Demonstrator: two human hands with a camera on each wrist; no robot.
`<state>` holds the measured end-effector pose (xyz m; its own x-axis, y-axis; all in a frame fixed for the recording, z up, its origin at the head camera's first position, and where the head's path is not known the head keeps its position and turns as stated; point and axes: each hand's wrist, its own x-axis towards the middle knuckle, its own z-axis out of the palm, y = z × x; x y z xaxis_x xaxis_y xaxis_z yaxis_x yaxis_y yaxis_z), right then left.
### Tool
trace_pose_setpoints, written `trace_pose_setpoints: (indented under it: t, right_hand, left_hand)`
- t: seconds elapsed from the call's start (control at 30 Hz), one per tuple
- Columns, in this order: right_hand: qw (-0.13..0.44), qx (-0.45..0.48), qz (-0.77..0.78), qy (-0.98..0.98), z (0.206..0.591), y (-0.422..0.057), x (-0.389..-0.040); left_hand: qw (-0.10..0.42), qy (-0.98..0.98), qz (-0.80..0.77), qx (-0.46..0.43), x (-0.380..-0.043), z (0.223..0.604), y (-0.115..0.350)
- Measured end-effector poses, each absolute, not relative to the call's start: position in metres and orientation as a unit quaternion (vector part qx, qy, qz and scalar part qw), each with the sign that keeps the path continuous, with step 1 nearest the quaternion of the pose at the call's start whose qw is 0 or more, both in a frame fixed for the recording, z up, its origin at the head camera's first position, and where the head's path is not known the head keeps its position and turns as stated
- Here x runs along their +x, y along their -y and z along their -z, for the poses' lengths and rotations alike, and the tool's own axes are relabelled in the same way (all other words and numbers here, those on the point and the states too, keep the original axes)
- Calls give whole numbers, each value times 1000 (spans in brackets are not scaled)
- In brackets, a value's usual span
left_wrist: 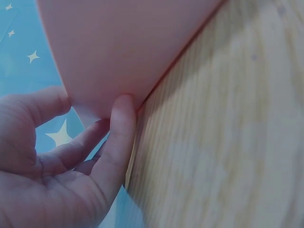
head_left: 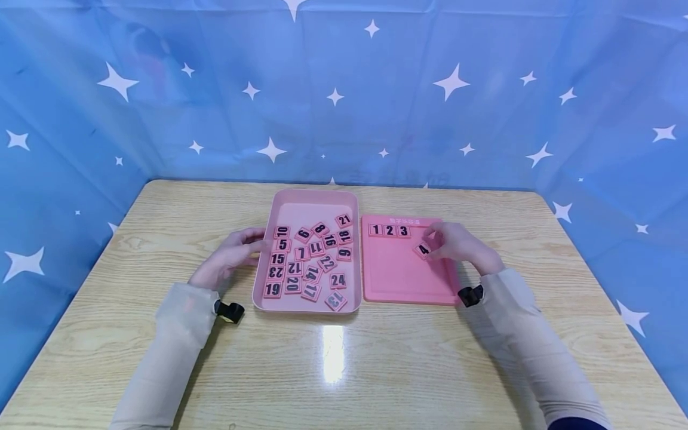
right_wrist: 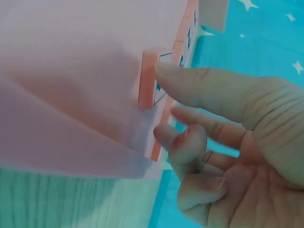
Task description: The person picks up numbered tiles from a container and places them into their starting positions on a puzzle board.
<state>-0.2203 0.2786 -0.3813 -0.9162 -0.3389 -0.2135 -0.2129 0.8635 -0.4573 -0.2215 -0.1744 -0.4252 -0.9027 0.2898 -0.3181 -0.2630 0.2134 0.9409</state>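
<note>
A pink tray [head_left: 314, 200] holds several loose number tiles, some in a column along its left side. My left hand [head_left: 233, 254] rests against the tray's left outer wall; in the left wrist view its fingertips touch the pink wall [left_wrist: 118, 52]. To the right lies a flat pink puzzle board [head_left: 398, 278]. Along its top left edge sit the 1 tile [head_left: 376, 230], 2 tile [head_left: 389, 231] and 3 tile [head_left: 404, 232]. Over the board, my right hand [head_left: 457, 242] pinches the tilted 4 tile [head_left: 421, 250]. The right wrist view shows the thumb on this tile [right_wrist: 148, 80].
Tray and board stand side by side on a wooden table [head_left: 258, 370]. A blue curtain with white stars [head_left: 322, 119] hangs behind and along both sides. The tray's raised wall lies between its tiles and the board.
</note>
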Motion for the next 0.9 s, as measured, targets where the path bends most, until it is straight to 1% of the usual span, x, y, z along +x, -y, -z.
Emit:
trace_pose_setpoints:
  t: [0.1,0.23,0.33,0.63,0.9]
  right_hand:
    - [128,-189,236,-945,384,-279,-222]
    - [118,-213,244,-939,387,-279,-222]
    - [112,-205,236,-943,387,-278,-223]
    - [113,-139,234,-956,385,-270,-233]
    - [86,-101,260,-956,395,-270,-243]
  left_hand:
    - [220,-749,-625,9,-222,425,175]
    - [219,-747,-627,14,-222,425,174]
    - [220,-746,-628,16,-223,424,174]
    - [219,-749,-625,9,-223,425,175]
    - [220,-745,-629,15,-222,427,175]
